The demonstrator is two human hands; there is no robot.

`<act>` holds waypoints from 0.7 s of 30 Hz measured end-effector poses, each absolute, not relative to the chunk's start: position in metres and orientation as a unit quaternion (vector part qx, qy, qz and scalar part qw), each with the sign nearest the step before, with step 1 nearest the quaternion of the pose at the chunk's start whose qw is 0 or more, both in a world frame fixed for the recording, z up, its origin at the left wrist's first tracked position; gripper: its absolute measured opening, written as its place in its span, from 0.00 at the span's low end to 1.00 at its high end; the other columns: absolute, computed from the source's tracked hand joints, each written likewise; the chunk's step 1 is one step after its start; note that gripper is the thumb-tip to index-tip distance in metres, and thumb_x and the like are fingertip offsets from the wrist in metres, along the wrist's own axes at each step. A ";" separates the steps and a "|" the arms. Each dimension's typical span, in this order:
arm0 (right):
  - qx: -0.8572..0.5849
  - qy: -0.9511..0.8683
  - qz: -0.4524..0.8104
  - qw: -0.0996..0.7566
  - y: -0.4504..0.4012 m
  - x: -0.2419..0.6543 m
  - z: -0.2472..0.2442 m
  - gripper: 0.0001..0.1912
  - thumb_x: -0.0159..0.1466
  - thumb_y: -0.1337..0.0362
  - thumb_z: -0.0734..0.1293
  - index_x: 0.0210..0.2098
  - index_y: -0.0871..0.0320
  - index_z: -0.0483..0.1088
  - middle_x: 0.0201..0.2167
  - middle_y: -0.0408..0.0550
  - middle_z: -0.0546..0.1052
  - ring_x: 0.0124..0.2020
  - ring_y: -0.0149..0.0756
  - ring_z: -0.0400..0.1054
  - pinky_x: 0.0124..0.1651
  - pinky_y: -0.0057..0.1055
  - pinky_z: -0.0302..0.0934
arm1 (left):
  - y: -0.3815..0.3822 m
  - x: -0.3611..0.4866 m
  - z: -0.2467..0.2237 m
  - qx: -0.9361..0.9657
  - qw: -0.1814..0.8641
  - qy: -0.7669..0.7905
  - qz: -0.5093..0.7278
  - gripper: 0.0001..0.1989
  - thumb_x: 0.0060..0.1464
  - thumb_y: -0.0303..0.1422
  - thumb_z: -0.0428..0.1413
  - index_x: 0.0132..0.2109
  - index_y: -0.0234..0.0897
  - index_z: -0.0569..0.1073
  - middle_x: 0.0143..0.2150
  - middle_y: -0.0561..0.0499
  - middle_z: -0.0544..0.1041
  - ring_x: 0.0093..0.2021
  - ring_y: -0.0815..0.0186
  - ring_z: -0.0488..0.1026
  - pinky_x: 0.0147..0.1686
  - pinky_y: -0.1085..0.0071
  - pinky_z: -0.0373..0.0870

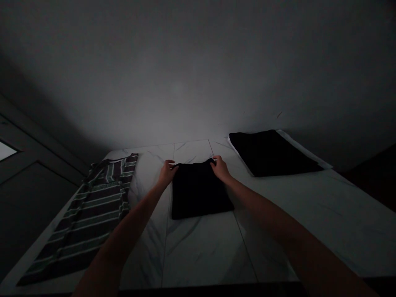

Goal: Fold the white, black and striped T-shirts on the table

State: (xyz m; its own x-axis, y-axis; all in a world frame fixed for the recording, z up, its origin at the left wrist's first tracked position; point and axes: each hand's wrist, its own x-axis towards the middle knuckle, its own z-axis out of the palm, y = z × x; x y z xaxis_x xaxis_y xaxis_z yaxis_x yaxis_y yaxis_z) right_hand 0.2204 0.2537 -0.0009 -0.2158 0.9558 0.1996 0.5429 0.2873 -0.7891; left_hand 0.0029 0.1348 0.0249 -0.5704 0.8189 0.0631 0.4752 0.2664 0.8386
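A black folded garment [201,192] lies flat in the middle of the marble-patterned surface; its exact kind cannot be made out in the dim light. At its far left corner, my left hand [167,172] pinches the edge between thumb and fingers. The far right corner is gripped the same way by my right hand [220,168]. To the left of my arms a striped shirt [95,206] is spread out lengthwise, dark with pale bands. Part of its right side is hidden behind my left forearm.
Against the wall [185,82] at the back right lies a stack of black folded cloth [272,152] with white cloth [305,148] showing at its sides. The tiled table [198,255] ends close to me. A panelled door [27,177] stands at the left.
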 end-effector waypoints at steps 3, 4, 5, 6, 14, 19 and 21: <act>-0.501 -0.740 0.268 0.359 0.258 0.222 -0.020 0.16 0.59 0.69 0.64 0.48 0.58 0.64 0.44 0.57 0.76 0.47 0.47 0.72 0.53 0.45 0.64 | 0.137 -0.004 -0.001 0.450 0.141 0.780 0.410 0.15 0.49 0.30 0.62 0.43 0.38 0.67 0.39 0.50 0.74 0.38 0.63 0.74 0.42 0.64 0.71; -0.493 -0.749 0.251 0.364 0.258 0.225 -0.025 0.17 0.59 0.69 0.65 0.48 0.59 0.64 0.46 0.59 0.75 0.49 0.48 0.71 0.54 0.45 0.64 | 0.135 -0.006 -0.007 0.464 0.117 0.777 0.410 0.17 0.48 0.30 0.63 0.44 0.38 0.67 0.41 0.49 0.74 0.40 0.63 0.74 0.43 0.64 0.71; -0.488 -0.758 0.232 0.366 0.257 0.228 -0.029 0.18 0.59 0.68 0.66 0.49 0.60 0.64 0.47 0.61 0.74 0.50 0.49 0.69 0.54 0.45 0.63 | 0.133 -0.007 -0.011 0.475 0.096 0.773 0.409 0.19 0.46 0.29 0.63 0.45 0.38 0.67 0.44 0.47 0.73 0.41 0.63 0.73 0.44 0.64 0.71; -0.486 -0.765 0.216 0.364 0.257 0.231 -0.032 0.19 0.59 0.68 0.66 0.49 0.60 0.63 0.48 0.62 0.74 0.51 0.50 0.69 0.55 0.45 0.63 | 0.132 -0.009 -0.013 0.482 0.082 0.772 0.406 0.21 0.45 0.28 0.64 0.47 0.37 0.67 0.46 0.47 0.72 0.41 0.64 0.73 0.44 0.64 0.72; -0.532 -0.774 0.210 0.273 0.250 0.240 -0.019 0.15 0.64 0.70 0.61 0.51 0.60 0.62 0.40 0.54 0.77 0.44 0.44 0.73 0.48 0.37 0.64 | 0.149 -0.012 0.012 0.481 0.098 0.829 0.266 0.05 0.58 0.33 0.57 0.42 0.38 0.71 0.38 0.48 0.76 0.43 0.60 0.75 0.45 0.65 0.69; -0.568 -0.774 0.201 0.192 0.231 0.249 0.008 0.16 0.67 0.66 0.63 0.53 0.63 0.63 0.44 0.61 0.77 0.48 0.46 0.73 0.48 0.35 0.62 | 0.134 -0.002 0.020 0.447 0.085 0.850 0.265 0.12 0.57 0.32 0.57 0.48 0.37 0.67 0.41 0.44 0.77 0.50 0.56 0.74 0.49 0.62 0.68; -0.569 -0.780 0.221 0.138 0.218 0.262 0.017 0.18 0.67 0.58 0.65 0.51 0.63 0.66 0.44 0.61 0.78 0.48 0.49 0.73 0.45 0.35 0.62 | 0.112 0.003 0.015 0.432 0.142 0.841 0.293 0.17 0.54 0.33 0.59 0.49 0.36 0.65 0.38 0.46 0.77 0.46 0.56 0.76 0.46 0.62 0.70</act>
State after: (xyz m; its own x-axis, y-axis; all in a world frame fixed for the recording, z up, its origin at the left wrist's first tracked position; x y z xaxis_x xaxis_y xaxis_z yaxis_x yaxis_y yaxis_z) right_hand 0.2615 0.2184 0.0167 -0.3144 0.9486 -0.0372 0.8268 0.2544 -0.5017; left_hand 0.0033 0.1122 0.0152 -0.5869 0.8095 0.0143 0.6438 0.4559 0.6145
